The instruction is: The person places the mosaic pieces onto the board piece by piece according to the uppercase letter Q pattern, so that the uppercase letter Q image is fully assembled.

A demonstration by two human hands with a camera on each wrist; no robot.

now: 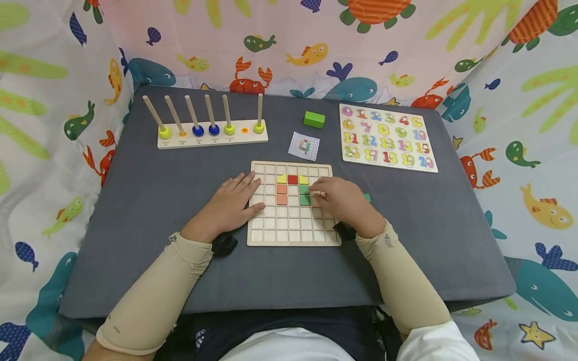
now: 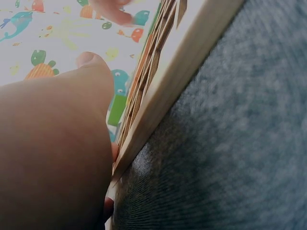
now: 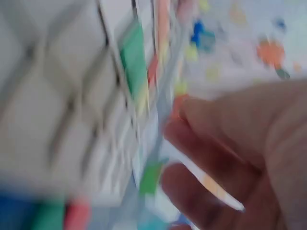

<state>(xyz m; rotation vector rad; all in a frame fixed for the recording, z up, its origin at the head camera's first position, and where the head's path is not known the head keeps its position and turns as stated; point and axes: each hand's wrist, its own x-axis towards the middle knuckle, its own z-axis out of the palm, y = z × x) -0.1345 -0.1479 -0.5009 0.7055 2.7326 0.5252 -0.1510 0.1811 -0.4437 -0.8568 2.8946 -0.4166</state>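
- Grid board (image 1: 293, 243) steadied at nine o'clock by the flat left hand (image 1: 232, 205)!
- At three o'clock, an orange piece (image 3: 179, 108) seems pinched in the right hand's (image 1: 344, 201) narrow grip; it's best lowered level, green tiles (image 1: 304, 200) unnudged.
- Beyond twelve o'clock, the pattern card (image 1: 304, 146) should be checked first.

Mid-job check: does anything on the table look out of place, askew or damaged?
One oddity: on the peg board, the orange spot second from the right has no peg standing in it, unlike its neighbours. Whether that is intended, I cannot tell. Nothing looks spilled or broken.
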